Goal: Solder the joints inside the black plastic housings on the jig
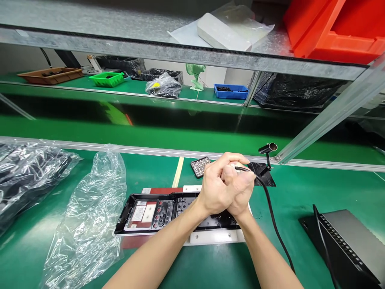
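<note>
My left hand (215, 186) and my right hand (242, 200) are closed together, fingers wrapped round an upright electric screwdriver (237, 168). Its body is mostly hidden in my grip; a black cable (270, 206) leaves its top and runs down to the right. Below my hands lies a long black plastic housing (122, 218), open side up, its right part covered by my hands and forearms. It rests on a fixture with white blocks (213, 237) and a reddish-brown base (135, 242). The screwdriver's tip is out of sight. A small black tray of screws (200, 166) sits just behind my left hand.
Clear plastic wrap (90, 212) lies left of the housing, with bagged black parts (30, 176) farther left. A tube holder on a stand (267, 149) is behind my right hand. A grey-and-black panel (349, 241) lies right. A metal shelf (135, 46) with a red bin (333, 44) hangs overhead.
</note>
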`<control>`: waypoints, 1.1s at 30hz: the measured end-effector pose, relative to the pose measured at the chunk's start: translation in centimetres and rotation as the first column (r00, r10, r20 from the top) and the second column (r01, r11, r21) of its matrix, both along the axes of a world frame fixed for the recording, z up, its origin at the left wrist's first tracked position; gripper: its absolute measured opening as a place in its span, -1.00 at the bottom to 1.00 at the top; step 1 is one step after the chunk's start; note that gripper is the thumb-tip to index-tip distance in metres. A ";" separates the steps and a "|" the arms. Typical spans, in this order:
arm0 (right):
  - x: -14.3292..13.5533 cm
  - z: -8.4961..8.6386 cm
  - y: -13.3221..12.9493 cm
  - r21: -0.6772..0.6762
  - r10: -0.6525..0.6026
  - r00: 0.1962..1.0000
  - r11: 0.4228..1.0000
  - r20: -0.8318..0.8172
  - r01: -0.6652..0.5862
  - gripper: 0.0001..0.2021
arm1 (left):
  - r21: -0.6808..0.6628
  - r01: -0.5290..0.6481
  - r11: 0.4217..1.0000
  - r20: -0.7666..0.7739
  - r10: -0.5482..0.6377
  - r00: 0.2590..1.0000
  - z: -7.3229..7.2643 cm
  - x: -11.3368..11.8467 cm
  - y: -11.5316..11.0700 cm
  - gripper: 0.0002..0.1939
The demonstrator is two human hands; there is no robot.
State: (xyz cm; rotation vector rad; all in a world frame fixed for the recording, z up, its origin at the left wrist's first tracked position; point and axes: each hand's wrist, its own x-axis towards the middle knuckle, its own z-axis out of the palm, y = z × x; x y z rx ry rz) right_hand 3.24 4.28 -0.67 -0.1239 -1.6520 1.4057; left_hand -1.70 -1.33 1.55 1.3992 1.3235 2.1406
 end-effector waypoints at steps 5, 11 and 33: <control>0.5 0.3 -0.5 -0.067 0.037 0.999 0.997 -0.034 -0.039 -0.66 | -0.060 0.005 0.998 -0.071 -0.009 0.997 -0.3 -1.2 -2.4 -0.18; 0.6 0.7 -0.9 -0.147 0.081 0.990 0.984 -0.117 -0.098 -0.68 | -0.260 -0.215 0.941 -0.066 0.205 0.977 -2.5 -4.2 -7.4 -0.62; 1.6 3.3 -0.6 0.028 -0.034 0.999 0.999 -0.038 0.035 -0.71 | -0.211 -0.515 0.831 -0.721 0.223 0.656 -7.4 -6.1 -14.1 -0.96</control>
